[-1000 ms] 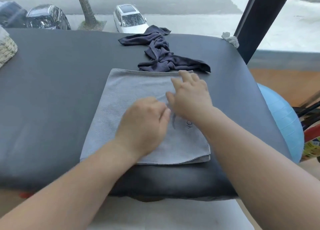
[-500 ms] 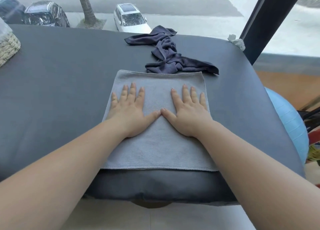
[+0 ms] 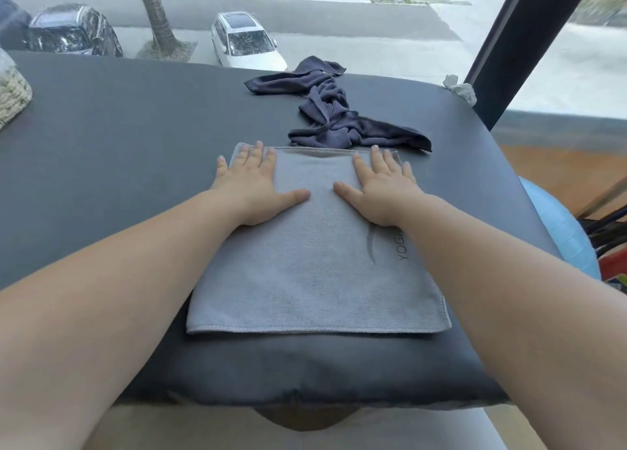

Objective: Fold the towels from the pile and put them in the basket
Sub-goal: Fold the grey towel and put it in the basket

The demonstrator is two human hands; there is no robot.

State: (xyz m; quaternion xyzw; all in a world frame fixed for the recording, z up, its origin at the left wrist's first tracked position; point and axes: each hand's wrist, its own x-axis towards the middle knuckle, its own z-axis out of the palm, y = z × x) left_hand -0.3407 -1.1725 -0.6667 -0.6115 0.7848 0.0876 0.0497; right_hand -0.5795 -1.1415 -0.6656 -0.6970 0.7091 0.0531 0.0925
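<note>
A light grey towel, folded flat with a dark logo near its right side, lies on the dark padded table close to the front edge. My left hand presses flat on its far left corner, fingers straight and spread. My right hand presses flat near its far right corner in the same way. Just beyond the folded towel lies a crumpled dark navy towel. A woven basket shows only partly at the left edge of the view.
A crumpled white scrap sits at the table's far right corner beside a dark window post. A light blue exercise ball stands right of the table. A window with a street and parked cars lies beyond.
Both hands have slid away from me and apart along the grey towel, from its middle to its far corners. One second ago they were bunched together on it.
</note>
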